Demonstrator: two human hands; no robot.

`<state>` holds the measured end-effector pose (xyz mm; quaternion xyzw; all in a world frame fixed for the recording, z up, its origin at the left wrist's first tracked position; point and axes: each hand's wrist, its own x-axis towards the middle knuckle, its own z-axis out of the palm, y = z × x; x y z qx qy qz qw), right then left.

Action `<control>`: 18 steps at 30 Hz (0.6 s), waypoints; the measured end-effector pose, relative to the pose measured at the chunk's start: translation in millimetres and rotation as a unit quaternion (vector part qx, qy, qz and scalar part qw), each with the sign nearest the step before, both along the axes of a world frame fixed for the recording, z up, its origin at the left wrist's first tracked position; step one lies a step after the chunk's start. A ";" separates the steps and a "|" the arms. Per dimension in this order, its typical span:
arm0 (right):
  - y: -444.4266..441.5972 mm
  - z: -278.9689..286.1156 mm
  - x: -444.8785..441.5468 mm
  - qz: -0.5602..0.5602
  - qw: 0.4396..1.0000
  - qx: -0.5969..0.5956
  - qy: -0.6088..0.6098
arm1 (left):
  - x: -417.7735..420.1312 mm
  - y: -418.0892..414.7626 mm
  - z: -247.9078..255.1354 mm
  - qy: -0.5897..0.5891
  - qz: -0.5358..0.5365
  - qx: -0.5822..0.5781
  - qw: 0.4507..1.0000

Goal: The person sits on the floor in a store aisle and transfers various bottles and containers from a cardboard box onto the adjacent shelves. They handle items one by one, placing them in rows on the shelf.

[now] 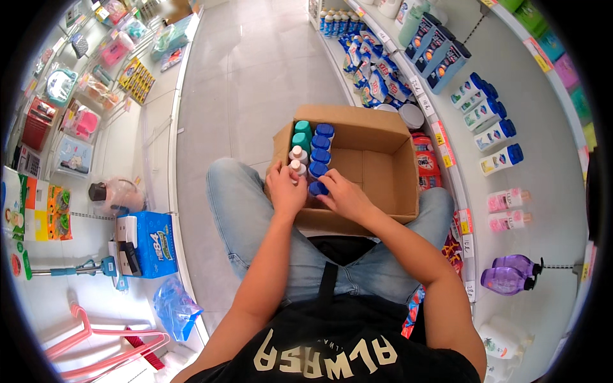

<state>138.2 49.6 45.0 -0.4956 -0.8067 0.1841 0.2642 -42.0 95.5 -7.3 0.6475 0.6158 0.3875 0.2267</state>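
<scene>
An open cardboard box (390,186) rests across my lap, with two rows of bottles along its left side. The outer row has two green-capped bottles (300,140) and white bottles with pale pink caps (297,166). Beside it runs a row of several bottles with dark blue caps (321,156). My left hand (286,190) is in the box's near left corner, its fingers at the nearest pale-capped bottle; what lies under the palm is hidden. My right hand (346,195) has thumb and fingers on the blue cap (317,188) of the row's nearest bottle.
Right-hand shelves carry blue-capped bottles (500,160), pink bottles (507,220), purple bottles (507,276) and blue boxes (444,64). Detergent bags (378,86) lie on the low shelf. Left shelving holds a blue box (152,244) and pink hangers (110,337). A tiled floor (254,72) lies ahead.
</scene>
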 end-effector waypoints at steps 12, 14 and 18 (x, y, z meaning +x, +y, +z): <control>-2.5 -16.7 -16.8 -0.085 0.996 -0.034 -0.004 | -9.5 8.0 -6.1 0.014 -0.018 0.006 1.000; -3.6 -20.4 -13.9 -0.114 0.991 -0.066 -0.004 | -9.0 6.5 -8.6 0.008 -0.023 0.008 1.000; -1.8 -37.2 0.8 -0.107 0.993 -0.051 0.009 | -5.9 11.5 -13.4 0.027 -0.035 0.015 0.999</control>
